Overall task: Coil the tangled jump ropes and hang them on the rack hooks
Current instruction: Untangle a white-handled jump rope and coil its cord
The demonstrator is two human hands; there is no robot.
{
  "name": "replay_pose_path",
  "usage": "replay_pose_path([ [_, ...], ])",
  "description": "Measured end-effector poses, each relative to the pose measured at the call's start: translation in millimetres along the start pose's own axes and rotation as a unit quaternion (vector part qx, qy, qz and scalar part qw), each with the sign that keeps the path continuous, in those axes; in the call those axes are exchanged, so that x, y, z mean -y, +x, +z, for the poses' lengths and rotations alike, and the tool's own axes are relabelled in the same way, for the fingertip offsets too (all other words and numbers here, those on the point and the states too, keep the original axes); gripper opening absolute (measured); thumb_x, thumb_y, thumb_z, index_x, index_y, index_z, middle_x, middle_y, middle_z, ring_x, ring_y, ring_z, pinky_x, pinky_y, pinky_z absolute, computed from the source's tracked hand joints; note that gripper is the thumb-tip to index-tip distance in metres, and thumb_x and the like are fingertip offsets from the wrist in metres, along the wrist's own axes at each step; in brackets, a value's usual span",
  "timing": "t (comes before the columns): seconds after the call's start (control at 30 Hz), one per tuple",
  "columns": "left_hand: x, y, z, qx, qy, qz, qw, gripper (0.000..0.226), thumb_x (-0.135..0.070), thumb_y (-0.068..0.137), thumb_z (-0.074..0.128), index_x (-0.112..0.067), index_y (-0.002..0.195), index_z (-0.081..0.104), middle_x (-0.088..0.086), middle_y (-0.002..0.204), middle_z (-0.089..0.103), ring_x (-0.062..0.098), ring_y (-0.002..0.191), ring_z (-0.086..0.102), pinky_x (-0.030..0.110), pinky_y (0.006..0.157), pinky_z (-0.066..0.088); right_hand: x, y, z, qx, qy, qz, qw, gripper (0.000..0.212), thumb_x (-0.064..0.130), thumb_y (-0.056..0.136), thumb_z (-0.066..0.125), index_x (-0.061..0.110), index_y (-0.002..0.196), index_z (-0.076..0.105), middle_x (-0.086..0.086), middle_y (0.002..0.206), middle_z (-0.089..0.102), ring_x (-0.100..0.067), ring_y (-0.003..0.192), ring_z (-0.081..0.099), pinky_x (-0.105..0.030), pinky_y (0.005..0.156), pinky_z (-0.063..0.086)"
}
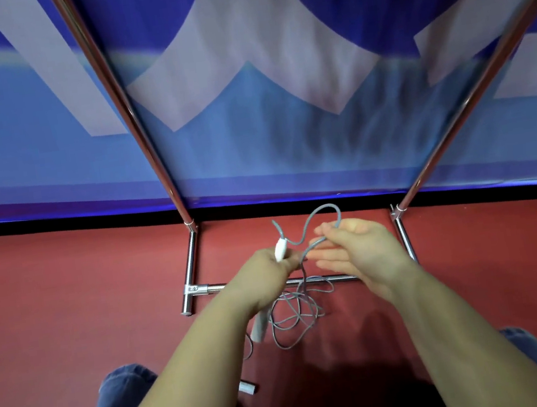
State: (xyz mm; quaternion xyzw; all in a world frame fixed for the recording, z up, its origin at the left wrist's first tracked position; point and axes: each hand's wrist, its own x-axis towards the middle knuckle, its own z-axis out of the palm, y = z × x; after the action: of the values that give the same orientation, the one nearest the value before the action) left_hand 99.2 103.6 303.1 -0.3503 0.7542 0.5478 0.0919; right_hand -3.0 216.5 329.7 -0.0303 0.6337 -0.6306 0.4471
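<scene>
A grey jump rope [297, 320] lies in tangled loops on the red floor below my hands. My left hand [266, 272] grips its white handle [280, 248], which sticks up out of the fist. My right hand [359, 245] pinches a loop of the same rope [325, 211] between thumb and forefinger, the other fingers stretched out. A second white handle [260, 328] hangs under my left wrist. The chrome rack [192, 259] stands just behind, with two uprights rising along the wall. Its hooks are out of view.
The rack's base bar [319, 279] crosses the floor under my hands, with feet on the left and on the right [406, 239]. A blue-and-white banner [246, 103] covers the wall. My knees in blue trousers [116, 404] frame the bottom. A short metal tube [248, 387] lies near my left arm.
</scene>
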Motion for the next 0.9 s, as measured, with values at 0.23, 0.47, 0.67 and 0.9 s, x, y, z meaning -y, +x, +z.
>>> replay_pose_path([
  [0.23,-5,-1,9,0.017,-0.027,0.032,0.999,0.013,-0.014,0.098,0.051,-0.006,0.099,0.061,0.006,0.091,0.062,0.018,0.083,0.056,0.031,0.077,0.049,9,2,-9,0.004,0.111,-0.026,0.994,0.017,0.017,0.097,0.048,0.006,0.092,0.061,-0.01,0.081,0.069,-0.015,0.068,0.071,-0.022,0.058,0.057],
  [0.47,-8,1,8,-0.052,-0.179,-0.018,0.982,0.021,-0.01,0.1,0.046,-0.013,0.08,0.047,0.008,0.074,0.059,0.024,0.061,0.058,0.029,0.056,0.047,-2,1,-6,0.038,-0.15,-0.01,0.988,0.02,0.023,0.096,0.052,0.015,0.114,0.057,-0.007,0.1,0.064,-0.016,0.082,0.064,-0.024,0.072,0.051],
  [0.67,-14,2,0,-0.084,-0.343,-0.034,0.935,0.016,-0.009,0.1,0.046,-0.009,0.086,0.053,0.005,0.065,0.066,0.015,0.05,0.064,0.025,0.049,0.053,-23,3,-7,0.102,-0.387,0.035,0.916,0.018,0.017,0.088,0.065,0.015,0.105,0.061,-0.002,0.092,0.064,-0.012,0.081,0.059,-0.015,0.063,0.042],
  [0.9,-15,1,-5,-0.103,-0.38,-0.032,0.919,0.017,-0.014,0.1,0.047,-0.006,0.086,0.053,0.005,0.067,0.067,0.013,0.049,0.065,0.023,0.048,0.053,-23,-1,6,0.097,-0.279,0.053,0.954,0.015,0.013,0.095,0.053,0.011,0.081,0.051,-0.006,0.073,0.06,-0.012,0.062,0.062,-0.018,0.054,0.05],
])
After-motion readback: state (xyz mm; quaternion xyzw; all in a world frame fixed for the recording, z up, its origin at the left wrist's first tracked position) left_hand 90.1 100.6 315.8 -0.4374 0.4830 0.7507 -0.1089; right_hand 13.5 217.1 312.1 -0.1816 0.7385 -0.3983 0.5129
